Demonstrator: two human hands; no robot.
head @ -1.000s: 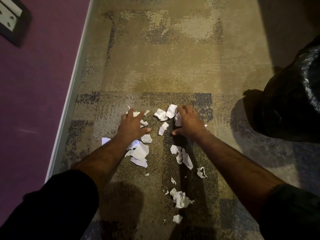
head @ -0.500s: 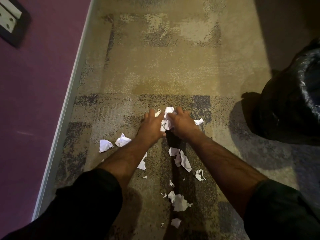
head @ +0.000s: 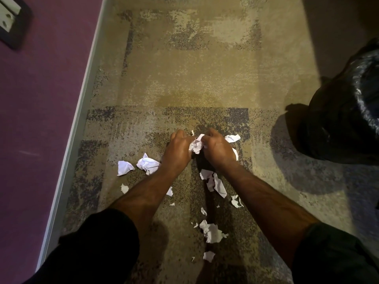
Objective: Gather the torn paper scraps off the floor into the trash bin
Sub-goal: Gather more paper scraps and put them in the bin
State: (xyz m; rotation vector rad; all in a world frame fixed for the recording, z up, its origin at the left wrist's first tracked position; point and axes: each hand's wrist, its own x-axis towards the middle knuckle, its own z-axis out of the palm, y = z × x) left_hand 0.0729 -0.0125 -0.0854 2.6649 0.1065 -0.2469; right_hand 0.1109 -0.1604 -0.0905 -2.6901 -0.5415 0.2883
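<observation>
Both hands are curling over the carpet (head: 184,83), a low-pile floor covering mottled in tan, grey and dull blue blocks. The left hand (head: 178,149) and the right hand (head: 218,149) are pressing together, fingers bent inward, clamping a crumpled wad of white paper (head: 196,145) between them; the wad is showing only in the gap between the 2 hands, and how much more is lying under the palms cannot be told.

More torn paper scraps are lying loose on the carpet. A crumpled ball (head: 148,163) is sitting just beside the left wrist, with a flatter, angular piece (head: 124,168) near it toward the carpet's left edge. A curled scrap (head: 232,138) is poking out just beyond the right hand. Long creased strips (head: 215,181) are resting between the forearms, and a wrinkled clump (head: 212,233) with a small torn piece (head: 208,256) is lying toward the carpet's near edge.

The trash bin (head: 346,119), lined with a glossy, wrinkled black bag, is standing at the carpet's right edge, well apart from the hands and cut off by the frame. A smooth purple wall (head: 37,99) with a pale skirting strip (head: 80,111) is running along the carpet's left edge. Black sleeves (head: 92,249) are covering both upper forearms.
</observation>
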